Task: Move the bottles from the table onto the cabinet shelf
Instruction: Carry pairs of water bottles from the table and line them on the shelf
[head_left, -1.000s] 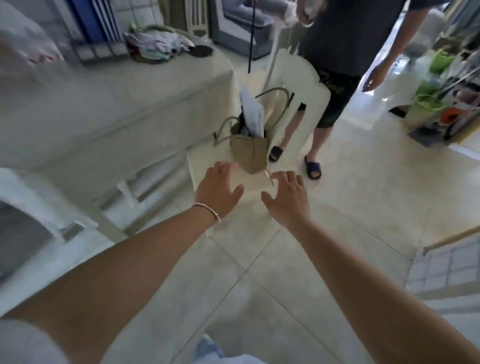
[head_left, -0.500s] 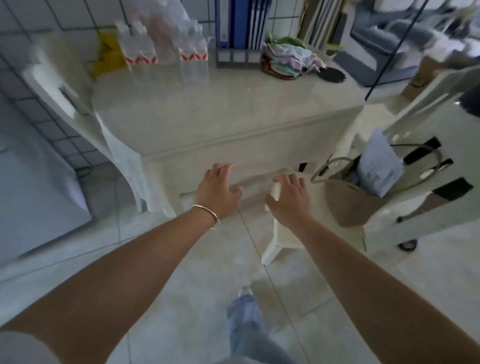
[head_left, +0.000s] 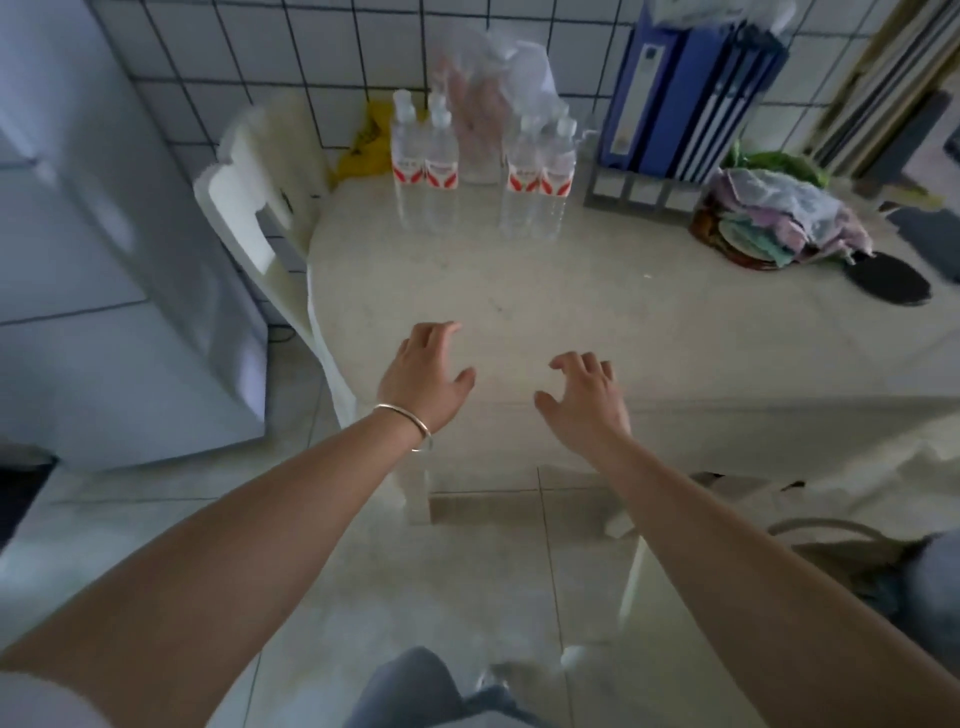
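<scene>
Several clear water bottles with red-and-white labels stand at the back of the cream table, near the tiled wall: one pair on the left, another pair on the right. A crumpled clear plastic bag stands between them. My left hand, with a bracelet on the wrist, hovers over the table's front edge, fingers loosely spread and holding nothing. My right hand hovers beside it, also holding nothing. Both hands are well short of the bottles.
Blue binders in a grey rack stand at the back right, beside a pile of cloths and a black disc. A white plastic chair stands at the table's left end, next to a white appliance. A bag sits at lower right.
The view has swung left and closer to the table; the bottles now stand straight ahead. Both hands stay outstretched and hold nothing, now over the table's front edge.
</scene>
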